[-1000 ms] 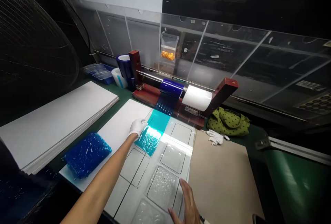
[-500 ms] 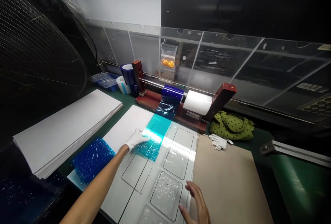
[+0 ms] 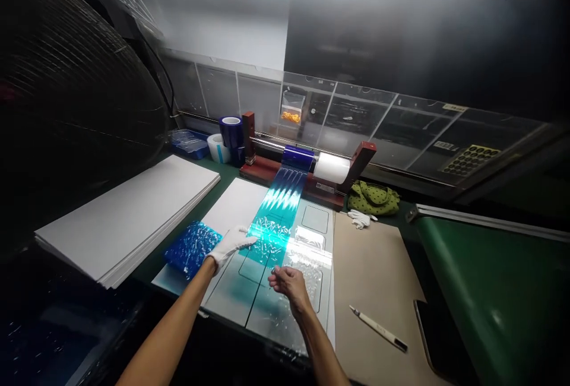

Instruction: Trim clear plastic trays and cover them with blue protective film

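My left hand (image 3: 229,244), in a white glove, lies with fingers stretched flat on the left edge of a blue-green film strip (image 3: 276,220). The strip runs from a blue film roll (image 3: 299,157) on a red dispenser (image 3: 363,157) down over a white panel (image 3: 236,294) with clear plastic trays (image 3: 307,279). My bare right hand (image 3: 287,282) hovers over the panel just below the strip's end, fingers curled together near the film's edge; whether they pinch it I cannot make out.
A blue crinkled film piece (image 3: 191,246) lies left of the panel. A stack of white boards (image 3: 129,214) sits further left. A brown board (image 3: 378,291) on the right carries a pen (image 3: 377,328). A phone (image 3: 439,338), white gloves (image 3: 360,217) and a green bag (image 3: 373,198) lie nearby.
The film strip has been drawn out longer toward me. My left hand slid nearer along it. My right hand moved up and left from the panel's lower edge to the strip's end.
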`<state>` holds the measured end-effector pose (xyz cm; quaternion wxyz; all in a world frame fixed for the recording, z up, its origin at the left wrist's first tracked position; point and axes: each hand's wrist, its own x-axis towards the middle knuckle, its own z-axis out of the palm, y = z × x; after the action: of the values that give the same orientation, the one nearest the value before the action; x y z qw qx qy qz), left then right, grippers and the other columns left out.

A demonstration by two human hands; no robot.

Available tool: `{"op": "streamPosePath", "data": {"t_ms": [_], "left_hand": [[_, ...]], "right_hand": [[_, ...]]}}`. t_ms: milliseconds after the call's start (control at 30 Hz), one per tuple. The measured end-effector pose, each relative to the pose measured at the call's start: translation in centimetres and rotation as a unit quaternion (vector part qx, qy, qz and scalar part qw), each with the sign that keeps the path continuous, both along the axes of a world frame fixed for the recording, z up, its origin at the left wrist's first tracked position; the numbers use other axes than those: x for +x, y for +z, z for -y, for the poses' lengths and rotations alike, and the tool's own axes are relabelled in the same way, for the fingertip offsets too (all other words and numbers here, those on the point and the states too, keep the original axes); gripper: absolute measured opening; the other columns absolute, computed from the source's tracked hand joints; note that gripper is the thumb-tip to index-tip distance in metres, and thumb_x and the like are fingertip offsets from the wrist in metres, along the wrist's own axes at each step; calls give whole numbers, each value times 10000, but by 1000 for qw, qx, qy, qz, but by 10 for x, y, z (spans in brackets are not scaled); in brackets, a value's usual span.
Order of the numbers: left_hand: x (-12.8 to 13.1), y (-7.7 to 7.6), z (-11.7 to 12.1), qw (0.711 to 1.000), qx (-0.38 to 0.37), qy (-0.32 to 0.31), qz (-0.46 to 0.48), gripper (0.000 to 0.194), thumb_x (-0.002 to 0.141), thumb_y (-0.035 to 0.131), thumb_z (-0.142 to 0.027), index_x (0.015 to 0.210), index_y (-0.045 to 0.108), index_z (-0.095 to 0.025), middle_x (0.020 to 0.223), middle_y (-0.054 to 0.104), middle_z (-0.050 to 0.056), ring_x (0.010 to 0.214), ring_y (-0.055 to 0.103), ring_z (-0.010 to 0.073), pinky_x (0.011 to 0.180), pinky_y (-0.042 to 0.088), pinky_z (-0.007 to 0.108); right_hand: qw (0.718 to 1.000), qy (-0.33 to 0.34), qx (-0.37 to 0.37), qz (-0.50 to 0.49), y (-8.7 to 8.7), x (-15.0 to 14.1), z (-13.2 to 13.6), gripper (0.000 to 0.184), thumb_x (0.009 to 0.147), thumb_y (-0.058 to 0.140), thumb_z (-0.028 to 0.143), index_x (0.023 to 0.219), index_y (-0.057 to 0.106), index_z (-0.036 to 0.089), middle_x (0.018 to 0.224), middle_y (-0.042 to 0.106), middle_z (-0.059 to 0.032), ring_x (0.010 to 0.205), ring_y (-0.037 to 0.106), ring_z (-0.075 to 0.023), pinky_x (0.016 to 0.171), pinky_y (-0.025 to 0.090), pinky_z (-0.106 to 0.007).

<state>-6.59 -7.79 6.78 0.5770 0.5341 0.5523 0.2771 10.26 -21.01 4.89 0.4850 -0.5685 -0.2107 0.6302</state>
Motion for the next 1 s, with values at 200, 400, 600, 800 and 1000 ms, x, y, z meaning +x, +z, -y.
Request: {"op": "streamPosePath", "data": {"t_ms": [200, 400, 600, 800, 1000], "left_hand": [[-40, 5, 58, 999, -9, 16, 30, 476, 492, 823, -415, 776, 548, -152, 623, 593, -19, 603, 590, 160, 582, 460, 292], [-83, -22, 131, 998, -9, 61, 25, 538, 428, 791, -507, 676, 425, -200, 520, 437, -90, 513, 461, 105, 546, 360, 254], [-113, -47, 186, 992, -10, 125, 0, 581, 470, 745, -585, 597, 310, -221, 523, 304, -110, 482, 317, 71, 513, 263, 244], [-115, -71, 203, 984, -28, 177, -12, 541, 576, 732, -555, 587, 316, -209, 519, 275, -113, 465, 303, 58, 487, 267, 228], [-102, -84, 189, 978, -63, 196, -38, 265, 876, 537, -392, 822, 563, -133, 698, 546, -28, 549, 492, 74, 523, 441, 226]], "right_hand": [[998, -36, 33, 38, -2, -47, 60, 560, 536, 735, 656, 644, 637, 115, 614, 681, -81, 520, 620, -134, 511, 469, -223], [997, -22, 35, 65, -28, -91, 124, 535, 615, 689, 656, 629, 611, 128, 596, 678, -69, 514, 611, -122, 497, 439, -198], [996, 3, 24, 87, -49, -118, 166, 547, 639, 656, 676, 627, 610, 130, 619, 686, -81, 535, 627, -138, 508, 445, -209], [997, 5, -10, 79, -66, -125, 165, 609, 529, 678, 729, 592, 589, 131, 590, 671, -79, 506, 608, -132, 495, 444, -219], [994, 20, -27, 100, -80, -120, 143, 649, 507, 654, 758, 607, 589, 120, 635, 681, -98, 534, 629, -133, 504, 470, -215]]}}
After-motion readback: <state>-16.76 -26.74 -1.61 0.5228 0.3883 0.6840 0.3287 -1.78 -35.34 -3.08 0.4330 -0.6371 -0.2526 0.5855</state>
